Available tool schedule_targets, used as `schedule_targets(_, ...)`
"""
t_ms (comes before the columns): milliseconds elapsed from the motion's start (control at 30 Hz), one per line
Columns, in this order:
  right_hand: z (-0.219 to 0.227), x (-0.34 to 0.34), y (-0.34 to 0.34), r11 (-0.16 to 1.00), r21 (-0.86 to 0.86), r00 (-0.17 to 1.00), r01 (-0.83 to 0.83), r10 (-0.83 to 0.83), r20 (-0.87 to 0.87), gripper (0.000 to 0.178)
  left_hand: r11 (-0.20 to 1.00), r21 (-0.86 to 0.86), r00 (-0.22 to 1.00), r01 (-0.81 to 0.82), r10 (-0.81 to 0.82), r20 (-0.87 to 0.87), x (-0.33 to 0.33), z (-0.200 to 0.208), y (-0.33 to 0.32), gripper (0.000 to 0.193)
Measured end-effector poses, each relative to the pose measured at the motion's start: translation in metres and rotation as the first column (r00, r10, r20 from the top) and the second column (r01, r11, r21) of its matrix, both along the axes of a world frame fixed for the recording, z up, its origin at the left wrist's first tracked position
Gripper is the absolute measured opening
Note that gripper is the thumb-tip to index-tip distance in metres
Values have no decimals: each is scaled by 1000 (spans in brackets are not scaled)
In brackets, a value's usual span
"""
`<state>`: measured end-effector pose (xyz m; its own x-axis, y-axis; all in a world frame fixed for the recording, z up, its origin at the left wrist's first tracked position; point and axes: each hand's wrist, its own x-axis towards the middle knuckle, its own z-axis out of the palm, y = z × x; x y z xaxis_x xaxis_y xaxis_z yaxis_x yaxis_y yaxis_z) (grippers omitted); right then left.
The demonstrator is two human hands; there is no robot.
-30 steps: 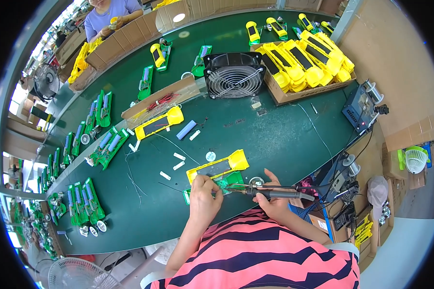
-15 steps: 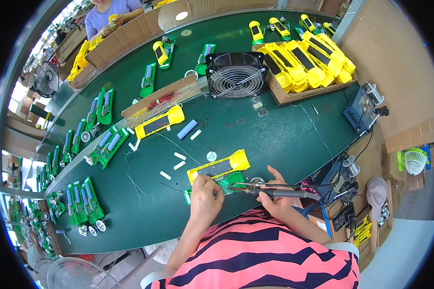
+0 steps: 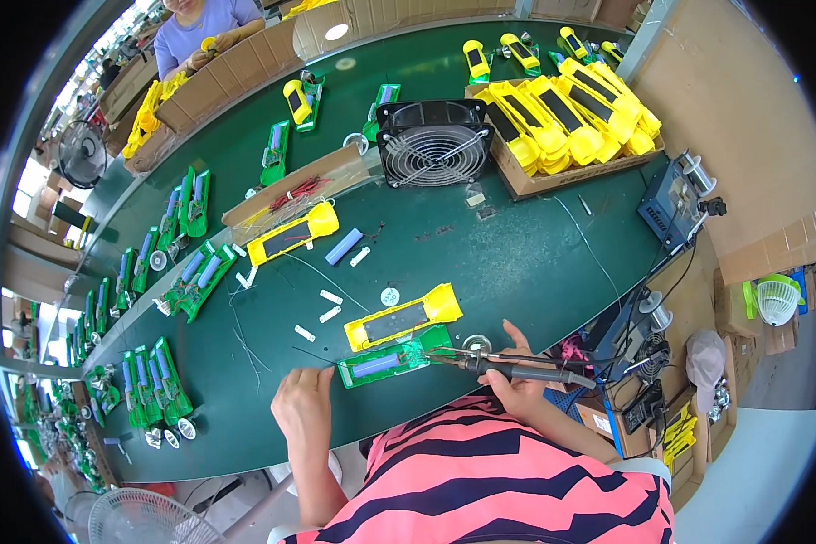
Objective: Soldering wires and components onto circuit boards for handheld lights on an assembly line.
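My right hand [image 3: 510, 381] grips the dark handle of a soldering iron [image 3: 539, 372], its tip pointing left over the circuit board end of an open green casing [image 3: 346, 374]. In that casing lies a blue cylindrical battery [image 3: 375, 365]; a round silvery lamp reflector [image 3: 476, 344] sits by its right end. Left of the casing, my left hand [image 3: 303, 406] is closed with curled fingers; whatever they hold is hidden. A thin dark wire [image 3: 314, 355] shows just above that hand. Along the casing's far side rests a yellow casing with a dark panel [image 3: 397, 319].
A black fan [image 3: 435, 150] stands beyond, beside a carton [image 3: 576, 178] of yellow casings [image 3: 553, 118]. Another yellow casing [image 3: 290, 238], a loose blue battery [image 3: 344, 247] and several small white pieces lie mid-table. Green assemblies [image 3: 159, 376] line the left. A blue soldering station [image 3: 669, 208] stands right.
My left hand has moved left, off the green casing, uncovering the blue battery. My right hand keeps the soldering iron at the board. The whole view has shifted slightly.
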<state>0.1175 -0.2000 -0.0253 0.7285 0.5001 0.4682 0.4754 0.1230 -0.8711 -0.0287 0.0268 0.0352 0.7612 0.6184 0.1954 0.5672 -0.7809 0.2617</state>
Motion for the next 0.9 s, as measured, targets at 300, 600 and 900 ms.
schedule_targets(300, 2, -4, 7, 999, -33, 998, 6, -7, -56, 14, 864, 53, 768, 501, -472, 434, 26, -42, -39, 25)
schedule_targets(600, 2, -6, 8, 999, -14, 992, 46, -47, -117, 13, 848, 58, 813, 528, -524, 255, 35, -35, -40, 23)
schedule_targets(900, -2, -8, 8, 998, -55, 996, 26, -31, -87, 12, 836, 59, 807, 546, -544, 228, 34, -32, -39, 22)
